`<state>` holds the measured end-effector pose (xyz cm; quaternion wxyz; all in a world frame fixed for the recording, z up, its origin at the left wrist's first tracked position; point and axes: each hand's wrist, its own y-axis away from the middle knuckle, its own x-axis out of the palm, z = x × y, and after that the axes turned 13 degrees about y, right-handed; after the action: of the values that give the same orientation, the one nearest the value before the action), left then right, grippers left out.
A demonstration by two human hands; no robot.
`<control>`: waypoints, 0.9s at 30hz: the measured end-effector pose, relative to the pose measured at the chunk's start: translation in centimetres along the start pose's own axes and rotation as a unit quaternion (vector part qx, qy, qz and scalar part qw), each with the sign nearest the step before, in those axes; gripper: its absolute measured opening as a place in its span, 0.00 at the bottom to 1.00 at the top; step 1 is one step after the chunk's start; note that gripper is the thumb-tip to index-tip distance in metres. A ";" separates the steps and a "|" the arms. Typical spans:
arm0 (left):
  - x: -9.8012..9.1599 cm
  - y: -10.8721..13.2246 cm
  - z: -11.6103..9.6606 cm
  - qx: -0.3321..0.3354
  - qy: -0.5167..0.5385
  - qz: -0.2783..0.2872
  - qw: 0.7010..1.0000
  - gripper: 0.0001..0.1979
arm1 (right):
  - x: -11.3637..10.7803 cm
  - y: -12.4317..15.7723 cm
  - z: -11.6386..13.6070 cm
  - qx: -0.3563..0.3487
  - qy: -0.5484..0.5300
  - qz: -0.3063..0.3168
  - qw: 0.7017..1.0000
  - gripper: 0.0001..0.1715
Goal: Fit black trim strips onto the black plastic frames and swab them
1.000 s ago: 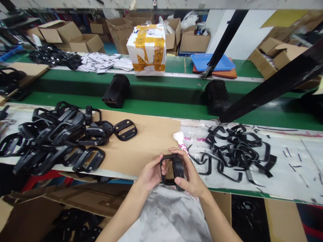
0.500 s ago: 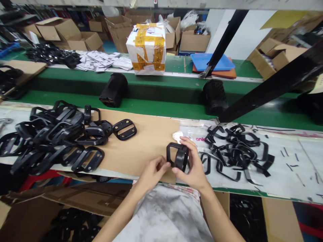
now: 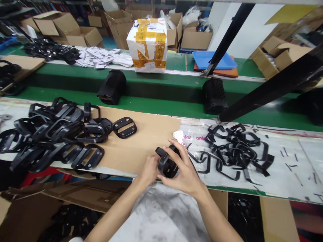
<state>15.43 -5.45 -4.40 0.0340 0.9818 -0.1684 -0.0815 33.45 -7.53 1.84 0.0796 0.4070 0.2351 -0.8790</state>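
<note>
A black plastic bracket (image 3: 168,167) is held tilted between my two hands, just above the front edge of a brown cardboard sheet. My right hand (image 3: 185,169) spans it from the right, with the thumb below and the fingers over the top. On its left side, my left hand (image 3: 150,169) closes its fingers against the frame; part of those fingertips is hidden. One similar bracket (image 3: 124,127) lies flat on the cardboard. A pile of black brackets (image 3: 63,126) spreads to the left. Thin black strips (image 3: 237,148) lie tangled to the right of my hands.
Past the cardboard sheet (image 3: 141,141) runs a green conveyor channel with two black cylindrical parts (image 3: 113,87) (image 3: 214,95). A dark slanted post (image 3: 267,87) crosses at the right. Behind stand a taped white box (image 3: 147,45) and a blue tray (image 3: 214,60).
The bracket has turned over and shifted left in my hands. My right hand has moved left with it, its fingers now reaching over the top, and my left hand has closed in at its side.
</note>
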 end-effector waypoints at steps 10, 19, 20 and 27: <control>-6.0 -5.2 1.4 0.063 -0.260 -0.064 0.961 0.11 | 0.3 3.5 -2.9 0.155 0.004 -0.030 0.987 0.27; -5.4 -7.7 2.3 0.147 -0.418 -0.068 0.894 0.15 | 3.9 7.8 -5.2 0.223 0.197 -0.023 0.954 0.29; -5.4 -7.7 2.4 0.150 -0.419 -0.068 0.893 0.11 | 3.8 7.8 -5.4 0.220 0.202 -0.024 0.954 0.30; -5.3 -7.3 2.5 0.148 -0.413 -0.063 0.896 0.05 | 1.9 8.3 -8.0 0.191 0.227 -0.043 0.954 0.26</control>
<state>12.40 3.06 -6.80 -0.1890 0.8621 -0.1151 -0.4558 40.34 -10.85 -6.96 -0.0929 0.5929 0.0920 -0.7946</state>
